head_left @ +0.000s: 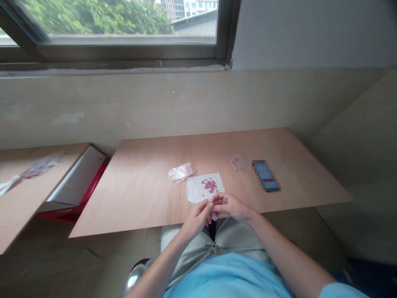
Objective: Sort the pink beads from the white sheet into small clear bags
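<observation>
i'm watching the left hand (pixel 197 217) and right hand (pixel 231 207) pressing together, their fingers clamping a small clear plastic piece (pixel 214 215) over the near edge of the plywood desk (pixel 145 198). they're resting just in front of a white tissue (pixel 195 190) carrying pink beads (pixel 210 186), while a clear zip bag (pixel 181 172) is lying beside the tissue.

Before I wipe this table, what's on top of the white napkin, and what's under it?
Small pink beads are heaped on the white napkin. What lies beneath it cannot be seen, since the napkin covers that spot; the wooden tabletop shows around it.
</observation>
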Demonstrator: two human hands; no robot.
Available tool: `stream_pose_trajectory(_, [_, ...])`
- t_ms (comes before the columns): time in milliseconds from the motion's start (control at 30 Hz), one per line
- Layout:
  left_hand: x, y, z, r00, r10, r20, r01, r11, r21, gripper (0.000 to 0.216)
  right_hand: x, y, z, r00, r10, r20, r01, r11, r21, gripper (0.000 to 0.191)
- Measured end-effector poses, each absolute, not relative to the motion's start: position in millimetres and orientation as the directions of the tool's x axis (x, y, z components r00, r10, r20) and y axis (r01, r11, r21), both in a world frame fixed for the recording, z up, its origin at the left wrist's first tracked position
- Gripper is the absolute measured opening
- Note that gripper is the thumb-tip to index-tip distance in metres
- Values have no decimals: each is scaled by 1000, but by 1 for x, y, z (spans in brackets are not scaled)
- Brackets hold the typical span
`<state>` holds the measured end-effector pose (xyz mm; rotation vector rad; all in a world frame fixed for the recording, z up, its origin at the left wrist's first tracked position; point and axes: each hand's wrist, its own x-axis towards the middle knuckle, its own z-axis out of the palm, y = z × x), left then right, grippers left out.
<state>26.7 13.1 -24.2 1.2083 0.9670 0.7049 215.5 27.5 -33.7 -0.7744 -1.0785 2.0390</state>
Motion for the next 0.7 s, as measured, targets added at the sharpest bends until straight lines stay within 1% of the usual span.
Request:
stream_pose_trajectory(200, [26, 15, -25, 441, 866, -235, 103, 211, 972, 40, 212, 27, -35, -506, 846, -167, -328, -368, -870, 31])
stream_pose_trajectory(333, [27, 15, -27, 429, 874, -227, 153, 178, 972, 36, 209, 27, -35, -459, 873, -165, -304, -329, -894, 29])
stream_pose_trajectory(467, [29, 13, -24, 461, 863, -205, 286, 74, 955, 36, 207, 26, -40, -407, 904, -134, -255, -252, -934, 26])
stream_pose_trajectory(567, [31, 11, -21, 432, 885, -173, 398, -15, 917, 35, 205, 23, -43, -364, 927, -95, -143, -156, -977, 19])
stream_pose_trajectory(700, [34, 9, -22, 352, 928, -121, 484, -70, 872, 31, 202, 17, -41, -266, 964, -28, 80, -7, -997, 12])
